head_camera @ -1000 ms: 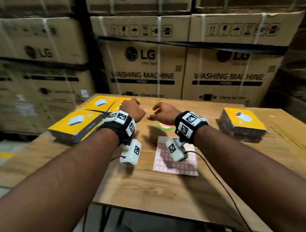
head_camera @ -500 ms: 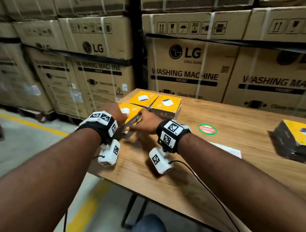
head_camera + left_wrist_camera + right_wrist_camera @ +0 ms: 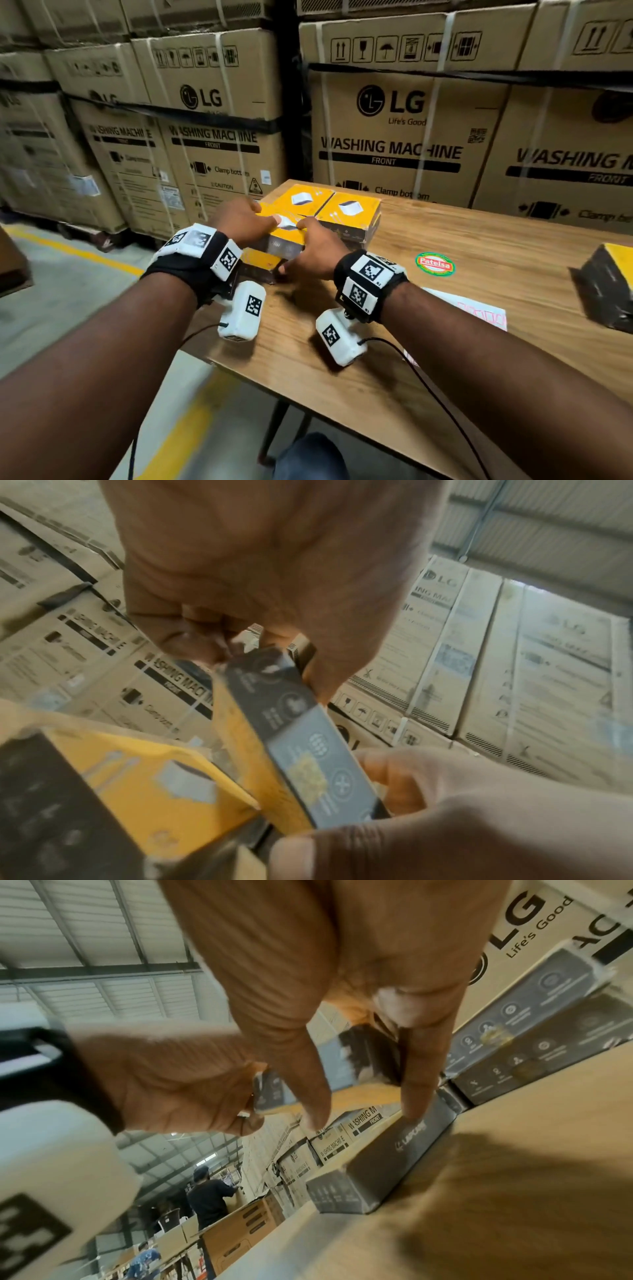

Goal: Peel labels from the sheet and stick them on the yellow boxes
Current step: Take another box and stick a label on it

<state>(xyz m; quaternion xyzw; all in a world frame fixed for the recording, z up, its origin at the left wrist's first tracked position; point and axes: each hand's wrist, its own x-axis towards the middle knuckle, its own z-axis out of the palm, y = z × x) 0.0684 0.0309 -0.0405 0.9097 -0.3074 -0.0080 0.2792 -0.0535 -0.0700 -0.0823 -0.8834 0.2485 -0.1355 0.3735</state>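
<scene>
At the table's left corner both hands hold one yellow box (image 3: 286,236) by its ends, raised a little above another yellow box (image 3: 260,262). My left hand (image 3: 255,219) grips its far left end, my right hand (image 3: 299,248) its near right side. In the left wrist view the held box (image 3: 294,737) shows its grey side, with left fingers (image 3: 202,639) curled over the top end. The right wrist view shows my right fingers (image 3: 414,1085) round the box (image 3: 363,1053). The label sheet (image 3: 479,308) lies flat beside my right forearm.
Two more yellow boxes (image 3: 303,200) (image 3: 351,209) sit behind the held one, another yellow box (image 3: 609,291) at the far right. A round green and red sticker (image 3: 435,264) is on the wooden table (image 3: 342,394). Stacked washing machine cartons (image 3: 394,137) stand behind.
My hands moved left from above the label sheet to the boxes at the table's left corner, took hold of one yellow box and raised it. The head view swung left.
</scene>
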